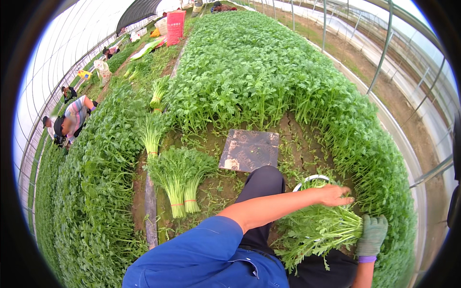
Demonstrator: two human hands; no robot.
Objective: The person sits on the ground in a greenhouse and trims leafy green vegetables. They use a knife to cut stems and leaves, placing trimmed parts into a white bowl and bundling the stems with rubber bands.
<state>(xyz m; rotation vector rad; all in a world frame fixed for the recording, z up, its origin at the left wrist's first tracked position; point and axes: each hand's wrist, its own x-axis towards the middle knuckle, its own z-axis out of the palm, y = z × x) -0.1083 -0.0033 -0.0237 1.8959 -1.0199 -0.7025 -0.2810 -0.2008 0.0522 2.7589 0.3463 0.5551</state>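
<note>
My right hand (pixel 372 234), in a grey-green knit glove with a purple cuff, grips a loose bunch of leafy greens (pixel 320 230) by the stem ends. The leaves fan out leftward above my dark trouser leg. My bare left hand (pixel 335 195) reaches across just above that bunch, thumb and fingers apart, with nothing visible between them. Partly hidden beneath the hand and leaves is the white rim of a round container (pixel 312 178). Left of my knee, two banded bunches of greens (pixel 182 183) lie on the soil.
A dark printed board (pixel 250 150) lies on the soil ahead. Standing greens (pixel 259 64) border it ahead and on the right. More banded bunches (pixel 149 138) line the left strip. A red sack (pixel 175 28) and co-workers (pixel 75 117) are farther left. Metal hoops (pixel 383 46) rise at right.
</note>
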